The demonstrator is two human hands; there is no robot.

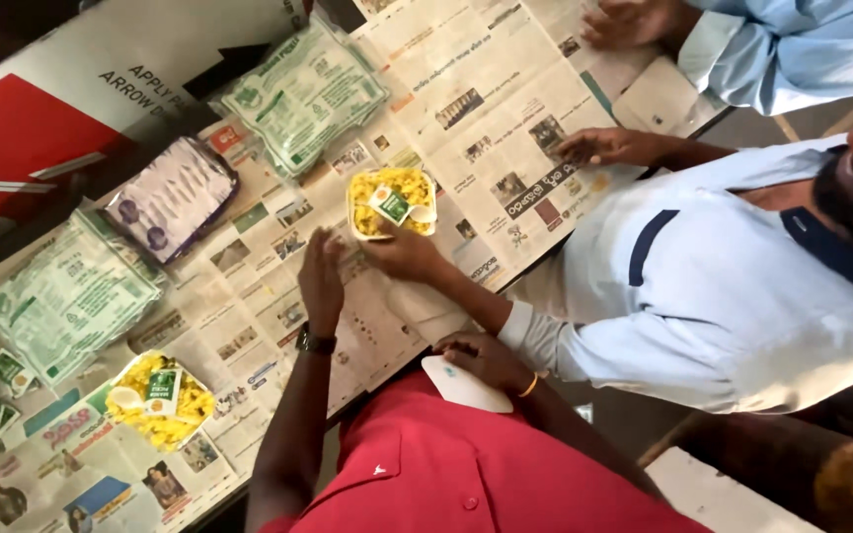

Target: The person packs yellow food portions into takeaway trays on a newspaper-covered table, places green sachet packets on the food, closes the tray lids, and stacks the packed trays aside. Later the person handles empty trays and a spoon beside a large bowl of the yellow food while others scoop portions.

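Here the left hand [320, 281] stands flat and open just beside the tray of yellow food [392, 202], which a co-worker's hand [402, 252] steadies on the newspaper-covered counter [505, 109]. The right hand [481, 357] rests on a white flat thing [466, 387] nearer the body than that tray, its grip unclear. Both this tray and a second filled tray [160, 397] further left already carry a green sachet, while stacks of green pouches [303, 94] beyond lie seemingly unused.

Two open trays of yellow food sit on the newspaper-covered tabletop: one tray [392, 202] near the middle, one [160, 400] toward the near edge. Two stacks of green-printed pouches [303, 94] [66, 296] lie along the far edge, with one purple packet [172, 197] between them.
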